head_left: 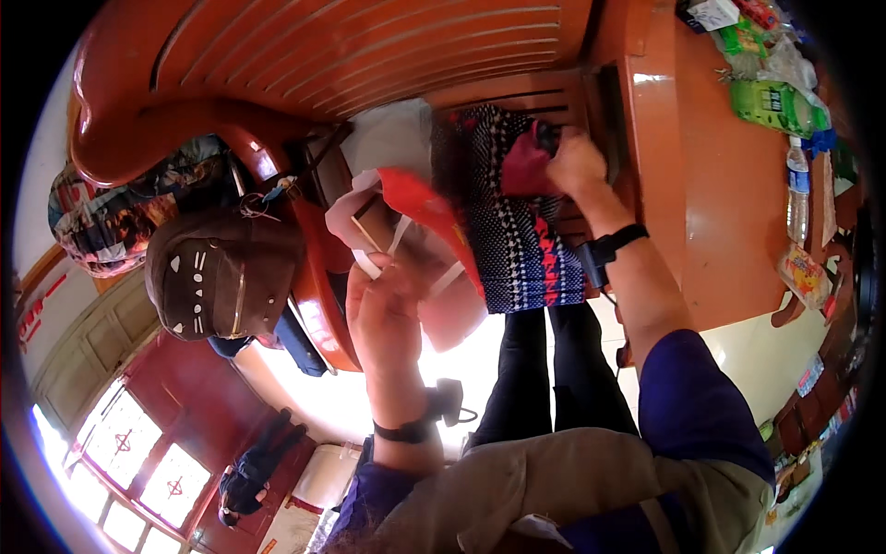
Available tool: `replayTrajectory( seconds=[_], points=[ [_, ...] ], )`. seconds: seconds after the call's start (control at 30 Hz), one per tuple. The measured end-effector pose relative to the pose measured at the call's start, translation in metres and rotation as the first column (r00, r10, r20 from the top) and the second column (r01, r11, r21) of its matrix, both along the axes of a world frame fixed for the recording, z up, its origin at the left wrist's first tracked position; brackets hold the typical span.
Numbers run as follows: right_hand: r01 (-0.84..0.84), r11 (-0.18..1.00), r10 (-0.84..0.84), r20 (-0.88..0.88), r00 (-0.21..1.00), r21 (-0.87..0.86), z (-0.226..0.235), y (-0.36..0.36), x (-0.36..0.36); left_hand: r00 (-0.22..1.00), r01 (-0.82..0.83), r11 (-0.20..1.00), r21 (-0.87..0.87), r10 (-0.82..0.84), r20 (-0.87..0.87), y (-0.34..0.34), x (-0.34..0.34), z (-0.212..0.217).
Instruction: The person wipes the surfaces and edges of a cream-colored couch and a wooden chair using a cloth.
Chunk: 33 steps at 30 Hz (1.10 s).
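My left hand (pixel 383 300) is closed on a white strap of a pink and red bag (pixel 457 319), whose mouth gapes toward the upper left. My right hand (pixel 580 166) grips a bunched maroon cloth (pixel 526 168), with something dark showing at its top edge. Under that cloth, a dark knitted piece (pixel 498 249) with white and red patterns lies on the wooden seat, its left side touching the bag. Whether it is a sweater or another knit, I cannot tell. A pale whitish cloth or bag (pixel 392 134) rests behind the pink bag.
The slatted wooden bench (pixel 369 46) rises at the back. A brown bag with a cat face (pixel 212 277) hangs over its left arm. To the right stands a wooden table (pixel 729 212) with a green package (pixel 775 106) and a clear bottle (pixel 797 189). Another person (pixel 254 471) is at lower left.
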State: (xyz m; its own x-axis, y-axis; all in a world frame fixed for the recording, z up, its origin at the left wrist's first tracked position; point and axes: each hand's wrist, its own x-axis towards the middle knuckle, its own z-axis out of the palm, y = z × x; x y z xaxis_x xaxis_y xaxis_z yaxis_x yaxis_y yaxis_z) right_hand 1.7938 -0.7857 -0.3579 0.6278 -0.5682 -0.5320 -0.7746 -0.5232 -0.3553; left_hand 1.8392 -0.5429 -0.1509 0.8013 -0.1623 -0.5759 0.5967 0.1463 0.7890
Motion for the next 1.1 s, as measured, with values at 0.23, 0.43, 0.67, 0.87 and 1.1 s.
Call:
replayTrajectory(
  seconds=[0.23,0.43,0.67,0.87,1.1],
  points=[
    [0.017,0.980,0.006,0.117,0.993,-0.197,0.019,-0.051,0.011,0.997,0.081,0.996,0.042,-0.080,-0.024,-0.031,-0.015,0.018],
    [-0.055,0.965,0.069,0.049,0.996,-0.258,0.001,-0.065,0.020,0.990,0.140,0.990,0.005,-0.140,-0.026,-0.044,-0.013,0.020],
    [-0.063,0.977,0.071,-0.029,0.997,0.205,0.008,-0.011,-0.052,0.997,0.072,0.997,-0.039,-0.071,0.014,-0.068,-0.019,0.009],
    [0.127,0.939,-0.202,0.213,0.956,0.318,0.070,-0.005,-0.086,1.000,-0.006,0.957,-0.289,-0.002,-0.028,-0.083,-0.013,0.029],
    [0.080,0.939,-0.198,0.332,0.922,0.335,0.142,-0.041,-0.123,0.985,-0.171,0.793,-0.585,0.116,-0.130,-0.139,0.000,0.048]
  ],
)
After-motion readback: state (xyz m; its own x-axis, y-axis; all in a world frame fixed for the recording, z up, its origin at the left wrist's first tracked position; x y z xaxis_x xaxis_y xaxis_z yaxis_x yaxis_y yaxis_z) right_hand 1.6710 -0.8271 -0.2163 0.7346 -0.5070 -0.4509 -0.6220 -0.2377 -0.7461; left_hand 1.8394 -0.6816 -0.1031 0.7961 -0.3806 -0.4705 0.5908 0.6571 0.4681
